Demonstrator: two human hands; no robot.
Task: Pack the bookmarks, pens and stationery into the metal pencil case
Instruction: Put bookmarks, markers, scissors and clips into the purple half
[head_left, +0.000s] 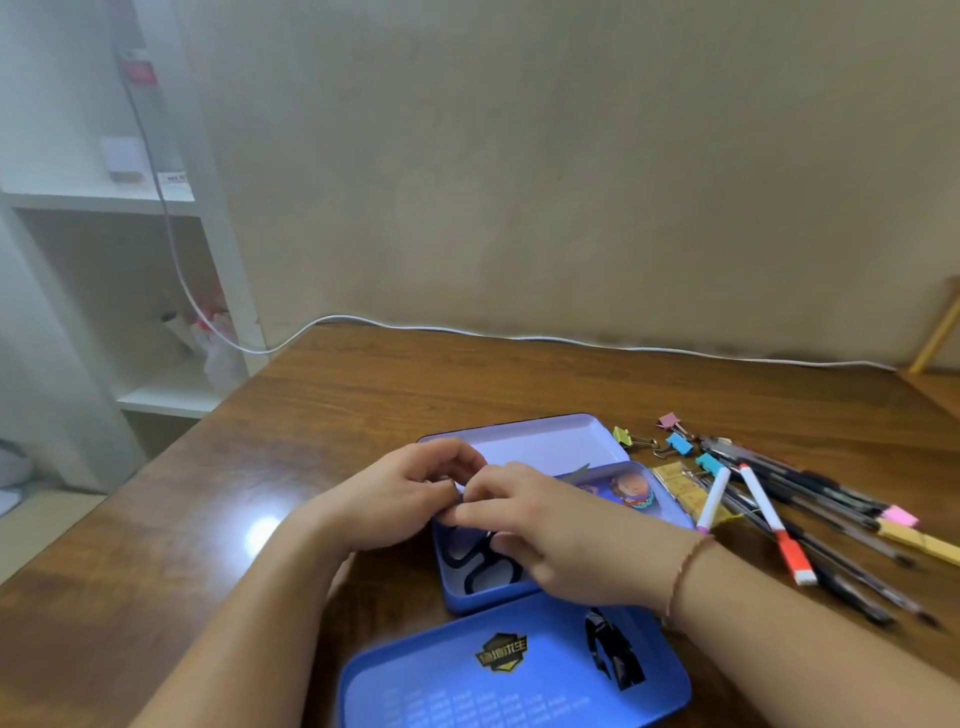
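Probably a home room — wooden desk, white shelving

glossy brown wood table with a bright glare spot; smooth blue painted metal case and lid; shiny plastic pens.

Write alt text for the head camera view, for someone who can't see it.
Both hands, left hand and right hand, meet over an open blue metal pencil case on a wooden table, pinching something small. Pens and binder clips lie unpacked to the right.
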